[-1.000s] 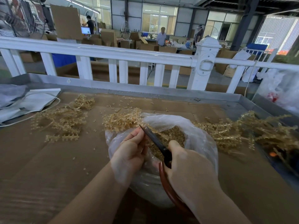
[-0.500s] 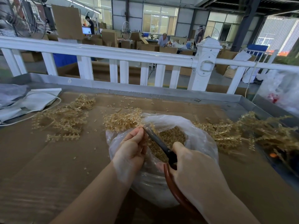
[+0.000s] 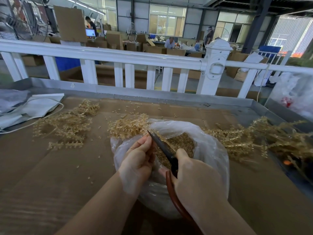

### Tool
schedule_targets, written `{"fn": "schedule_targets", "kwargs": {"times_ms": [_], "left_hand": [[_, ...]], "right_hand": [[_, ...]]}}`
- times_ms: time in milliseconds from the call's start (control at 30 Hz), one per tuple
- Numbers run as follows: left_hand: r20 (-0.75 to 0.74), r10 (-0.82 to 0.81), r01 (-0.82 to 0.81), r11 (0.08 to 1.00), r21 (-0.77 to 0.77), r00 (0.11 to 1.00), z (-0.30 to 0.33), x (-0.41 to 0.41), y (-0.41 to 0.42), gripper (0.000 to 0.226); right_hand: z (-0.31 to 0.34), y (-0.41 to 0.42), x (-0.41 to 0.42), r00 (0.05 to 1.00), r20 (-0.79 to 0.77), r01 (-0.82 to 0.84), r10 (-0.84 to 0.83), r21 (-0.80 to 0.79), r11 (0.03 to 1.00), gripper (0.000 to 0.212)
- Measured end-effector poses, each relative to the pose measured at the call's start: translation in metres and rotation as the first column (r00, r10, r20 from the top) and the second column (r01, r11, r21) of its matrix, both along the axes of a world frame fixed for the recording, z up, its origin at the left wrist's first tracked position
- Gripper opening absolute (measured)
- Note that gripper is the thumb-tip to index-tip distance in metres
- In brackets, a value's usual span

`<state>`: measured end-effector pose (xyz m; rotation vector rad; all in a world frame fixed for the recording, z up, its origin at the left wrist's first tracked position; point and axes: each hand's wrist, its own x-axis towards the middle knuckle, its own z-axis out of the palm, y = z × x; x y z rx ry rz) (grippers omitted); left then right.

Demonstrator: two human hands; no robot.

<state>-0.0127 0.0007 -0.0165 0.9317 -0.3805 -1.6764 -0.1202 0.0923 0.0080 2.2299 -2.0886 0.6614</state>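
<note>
We stand in a factory hall: stacked brown cardboard boxes (image 3: pixel 116 40), dark steel columns (image 3: pixel 257 22), a seated worker (image 3: pixel 169 42) at cluttered benches.

Bag (image 3: pixel 210 150) on table (image 3: pixel 50 175), left pile (image 3: pixel 67 126) beside, right pile (image 3: pixel 245 138) opposite, railing (image 3: pixel 118 56) behind.

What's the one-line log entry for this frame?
right hand: grips scissors | left hand: curled at blade, contents hidden | site: over open plastic bag
</note>
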Motion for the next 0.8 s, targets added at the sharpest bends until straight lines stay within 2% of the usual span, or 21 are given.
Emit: {"fn": "schedule_targets", "kwargs": {"times_ms": [267,433,633,800], "left_hand": [[-0.02,-0.001,0.002,1.0,0.017,1.0,-0.0001,0.0019,-0.0009,0.016],[0.019,-0.018,0.017,0.999,0.033,1.0,-0.0007,0.0027,-0.0028,0.02],[0.028,-0.035,0.036,0.999,-0.026,0.999,-0.0078,0.0018,-0.0051,0.016],[-0.04,-0.031,0.031,0.999,-0.012,0.999,-0.0087,0.0028,-0.0056,0.017]], "right_hand": [[-0.0027,0.0014,-0.0015,1.0,0.009,-0.003,0.003,0.033,0.999,0.038],[-0.0049,0.0006,0.0008,1.0,0.017,0.005,-0.005,0.026,1.0,0.046],[-0.0055,-0.002,0.0021,1.0,0.022,0.017,-0.018,0.058,0.998,0.04],[-0.0038,-0.005,0.0003,0.999,0.031,0.008,-0.01,0.077,0.997,0.036]]}}
